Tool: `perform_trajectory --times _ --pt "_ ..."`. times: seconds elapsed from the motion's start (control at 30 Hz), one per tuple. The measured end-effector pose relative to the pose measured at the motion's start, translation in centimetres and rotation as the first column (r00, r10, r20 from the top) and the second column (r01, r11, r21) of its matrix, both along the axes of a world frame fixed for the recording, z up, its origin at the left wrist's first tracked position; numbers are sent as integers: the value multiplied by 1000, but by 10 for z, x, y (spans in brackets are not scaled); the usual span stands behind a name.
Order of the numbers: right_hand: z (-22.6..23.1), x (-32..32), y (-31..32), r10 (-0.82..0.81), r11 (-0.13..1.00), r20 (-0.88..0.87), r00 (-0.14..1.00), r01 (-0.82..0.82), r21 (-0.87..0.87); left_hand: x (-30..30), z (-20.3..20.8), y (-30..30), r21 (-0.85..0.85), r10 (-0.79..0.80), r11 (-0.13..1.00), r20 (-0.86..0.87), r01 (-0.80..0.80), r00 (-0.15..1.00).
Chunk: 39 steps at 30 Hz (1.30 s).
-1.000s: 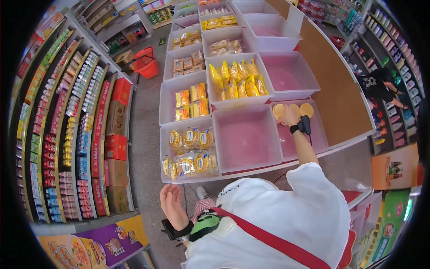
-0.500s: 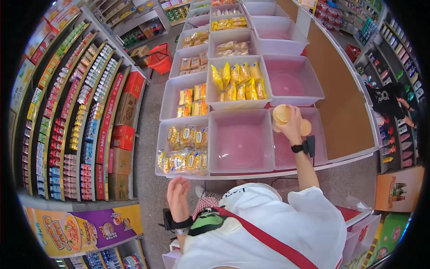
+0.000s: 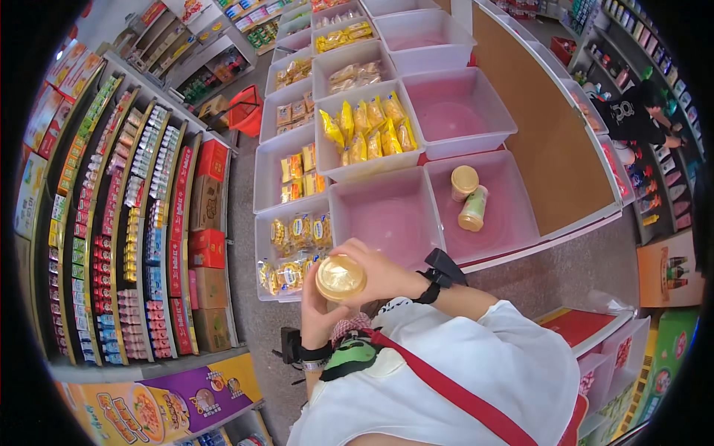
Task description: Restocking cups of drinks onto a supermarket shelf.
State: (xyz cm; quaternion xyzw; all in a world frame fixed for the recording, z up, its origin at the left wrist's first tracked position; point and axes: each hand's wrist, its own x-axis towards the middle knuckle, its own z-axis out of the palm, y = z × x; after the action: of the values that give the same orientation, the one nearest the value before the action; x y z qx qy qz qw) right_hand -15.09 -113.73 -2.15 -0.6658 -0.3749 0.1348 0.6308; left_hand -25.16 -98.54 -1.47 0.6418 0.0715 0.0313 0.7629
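Note:
In front of my body is a cup with a shiny gold foil lid (image 3: pixel 341 278), held between both hands. My left hand (image 3: pixel 317 318) curls around its left side, fingers closed against the wall. From the right, my right hand (image 3: pixel 381 276) reaches to the cup's far and right side, its fingertips partly hidden behind the lid. Two more gold-lidded cups are in the front right plastic bin: one appears upright (image 3: pixel 465 178), and the other, with a pale green side (image 3: pixel 474 208), leans or lies against it.
Translucent bins stand in rows ahead. One holds yellow snack bags (image 3: pixel 368 126); another, near my left hand, holds packaged pastries (image 3: pixel 301 232). A brown board (image 3: pixel 543 149) borders the bins. Stocked shelves (image 3: pixel 126 223) rise at left. A person in black (image 3: pixel 632 119) is at far right.
My right hand has left the right bin and come back to my body with a cup. My left hand has closed on that cup too. Two cups stay in the bin.

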Motion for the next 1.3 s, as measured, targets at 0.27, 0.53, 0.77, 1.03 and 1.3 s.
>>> perform_trajectory --times 0.27,0.53,0.77,1.03,1.3 --pt "18 -12 6 -21 989 62 998 30 -142 -1 -9 -12 249 69 965 44 -78 997" --pt "-12 44 -45 -271 962 152 951 273 7 -2 12 -8 104 134 985 51 -139 990" --pt "-131 143 -140 -558 284 614 559 824 -491 -46 -2 5 -26 224 974 57 -223 973" --pt "-225 188 -163 -727 -62 544 418 749 -659 -75 -3 25 -46 385 923 93 -383 918" --pt "-133 161 -143 -786 -103 561 259 840 -533 -96 -9 49 -92 502 865 141 -493 853"
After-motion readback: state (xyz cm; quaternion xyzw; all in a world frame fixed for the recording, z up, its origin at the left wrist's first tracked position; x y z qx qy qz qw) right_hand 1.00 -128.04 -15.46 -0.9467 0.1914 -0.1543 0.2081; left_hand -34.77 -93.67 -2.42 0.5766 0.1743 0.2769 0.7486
